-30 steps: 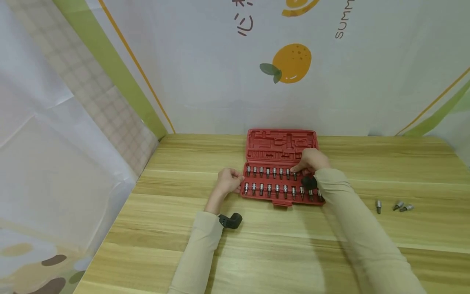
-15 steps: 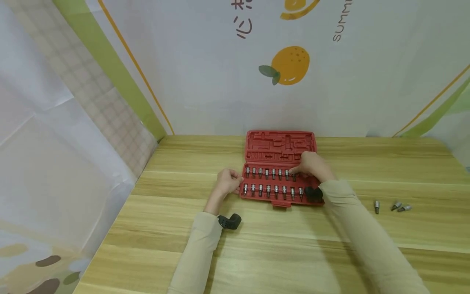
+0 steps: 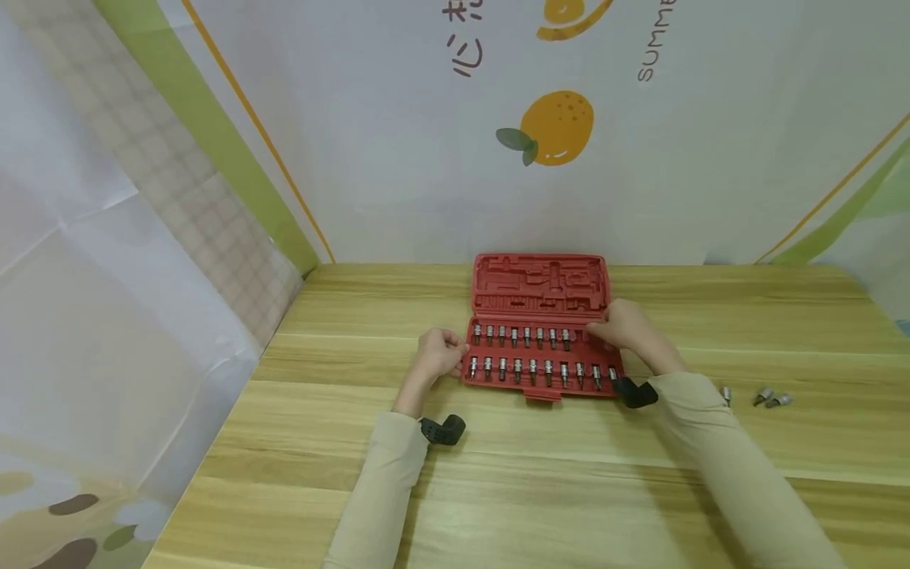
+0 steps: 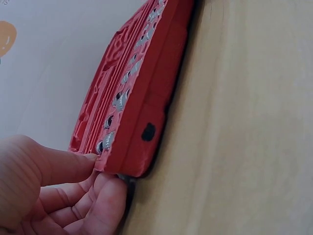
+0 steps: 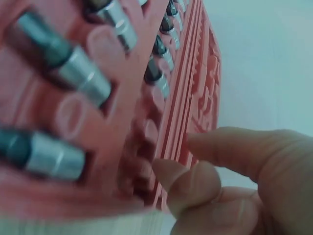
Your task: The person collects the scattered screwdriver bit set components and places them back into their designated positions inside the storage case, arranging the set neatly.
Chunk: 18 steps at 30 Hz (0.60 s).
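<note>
Both hands sit at the ends of an open red bit case [image 3: 540, 348] in the head view. Left hand [image 3: 439, 357] has its fingers curled against the case's left edge, gripping it; right hand [image 3: 622, 328] rests at the right end of the far row of bits [image 3: 522, 336], fingers bent toward the tray, though this view does not show whether it pinches anything. The case lies on the wooden desk [image 3: 569, 474], mid-desk and toward the far side, with its lid [image 3: 538, 283] laid back toward the wall. The near row [image 3: 540, 371] looks full; the far row has bare slots at its right end. Three loose bits [image 3: 764, 395] lie well apart on the desk to the right.

Left wrist view: the thumb [image 4: 63, 166] lies on the top lip of the case [image 4: 146, 112] and the fingers [image 4: 102, 205] wrap under its corner, so the hold is a firm clamp. Keeping that clamp steady is what I would judge matters most here, so the tray does not slide or tip while the other hand works.

Right wrist view: blurred and very close. The thumb [image 5: 190, 183] and a finger [image 5: 244, 152] touch the ribbed edge of the case [image 5: 161, 122], just beside seated bits [image 5: 78, 73]; nothing shows between them. Working well here would mean light, straight fingertip contact at the bare slots, without knocking the neighbouring bits askew.
</note>
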Motion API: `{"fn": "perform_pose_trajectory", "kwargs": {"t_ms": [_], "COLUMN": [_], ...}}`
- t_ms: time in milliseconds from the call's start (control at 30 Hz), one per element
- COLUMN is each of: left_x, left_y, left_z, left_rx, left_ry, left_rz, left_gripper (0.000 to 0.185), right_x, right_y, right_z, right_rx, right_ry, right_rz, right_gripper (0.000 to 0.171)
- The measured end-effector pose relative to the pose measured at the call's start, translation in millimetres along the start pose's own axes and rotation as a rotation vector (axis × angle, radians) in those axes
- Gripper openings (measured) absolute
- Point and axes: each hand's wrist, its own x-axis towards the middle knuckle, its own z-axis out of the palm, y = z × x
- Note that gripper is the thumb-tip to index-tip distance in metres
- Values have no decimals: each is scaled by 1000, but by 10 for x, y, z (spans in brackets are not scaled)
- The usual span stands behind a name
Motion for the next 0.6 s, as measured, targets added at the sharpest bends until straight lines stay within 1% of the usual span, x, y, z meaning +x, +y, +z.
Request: {"fn": "perform_pose_trajectory", "kwargs": {"t_ms": [200, 300, 467, 600], "left_x": [-5, -7, -9, -9], "left_y": [-18, -18, -21, -19], "left_z": [-14, -18, -22, -17], "left_rx": [-10, -14, -10, -13], "left_ry": [5, 2, 5, 15], "left_rz": [-2, -10, -4, -4], "left_gripper": [13, 13, 13, 13], "right_x": [-143, -207, -324, -406], "right_y": [105, 158, 251, 335], "right_z": [-59, -85, -143, -188], "right_rx": [6, 2, 7, 15], "right_ry": [14, 16, 16, 9], "right_rz": [-29, -23, -22, -7], "right_gripper": [47, 45, 40, 42]}}
